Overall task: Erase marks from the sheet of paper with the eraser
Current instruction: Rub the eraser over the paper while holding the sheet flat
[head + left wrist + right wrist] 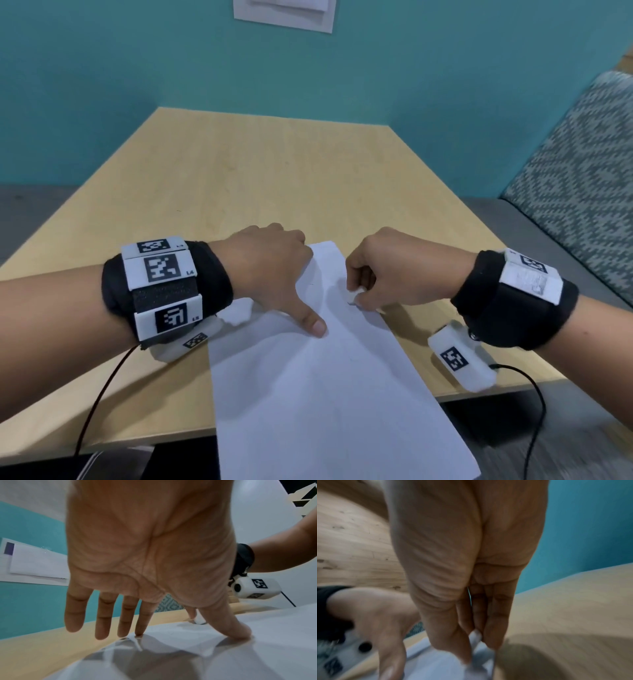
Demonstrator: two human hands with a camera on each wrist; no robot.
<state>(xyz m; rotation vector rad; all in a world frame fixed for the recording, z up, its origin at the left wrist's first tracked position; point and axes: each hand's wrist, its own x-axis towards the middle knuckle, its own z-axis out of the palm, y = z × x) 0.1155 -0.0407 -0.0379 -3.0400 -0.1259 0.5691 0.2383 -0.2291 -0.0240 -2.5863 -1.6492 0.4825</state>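
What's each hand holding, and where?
Right hand pinches the white eraser by its upper part. Left hand grips nothing; its thumb and fingertips press the sheet of paper flat.

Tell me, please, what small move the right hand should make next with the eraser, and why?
Probably a short rub across the sheet of paper near its far end. The right hand pinches the white eraser with its tip down on the sheet, and the left hand pins the paper with thumb and fingertip. Any marks there are too faint to make out.
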